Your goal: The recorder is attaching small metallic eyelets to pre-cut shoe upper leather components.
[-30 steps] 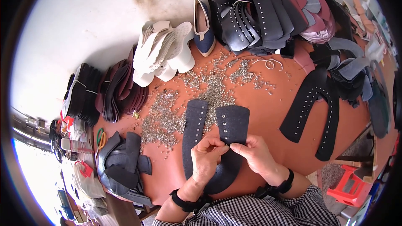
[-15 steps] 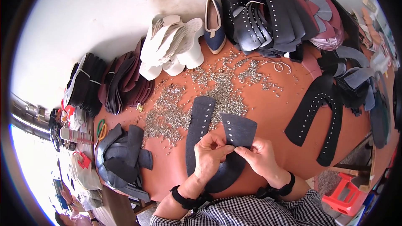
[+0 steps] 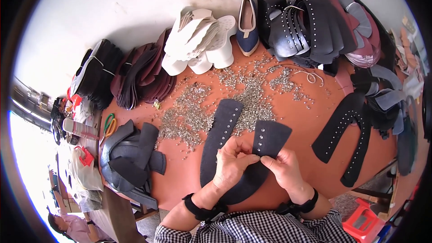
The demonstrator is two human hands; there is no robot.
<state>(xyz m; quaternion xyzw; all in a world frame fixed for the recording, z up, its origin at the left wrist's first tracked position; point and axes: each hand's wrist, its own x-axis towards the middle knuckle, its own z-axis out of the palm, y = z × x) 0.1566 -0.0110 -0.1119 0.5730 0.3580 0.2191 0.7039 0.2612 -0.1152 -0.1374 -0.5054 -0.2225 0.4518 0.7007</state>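
Both my hands work at one black U-shaped shoe upper piece [image 3: 225, 123] that lies over the table's front part. My left hand [image 3: 231, 164] pinches the inner edge of its right arm, just below a short row of silver studs [image 3: 262, 136]. Right beside it, thumb nearly touching the left thumb, my right hand [image 3: 283, 166] grips the same arm. Whatever small stud may be between the fingertips is hidden. The piece's left arm carries a full row of studs. Beyond my hands spreads a heap of loose silver studs [image 3: 252, 103].
Stacks of black pieces [image 3: 94, 76], maroon pieces [image 3: 144, 76] and white parts [image 3: 198, 36] line the wall. A blue shoe [image 3: 247, 31] stands near studded black uppers [image 3: 324, 22]. At left lie scissors [image 3: 109, 126] and dark pieces [image 3: 130, 157]; at right, a studded upper [image 3: 344, 130].
The whole view has swung, so the table scene sits slightly rotated. My hands keep their pinch on the upper. At lower left, another person shows more fully.
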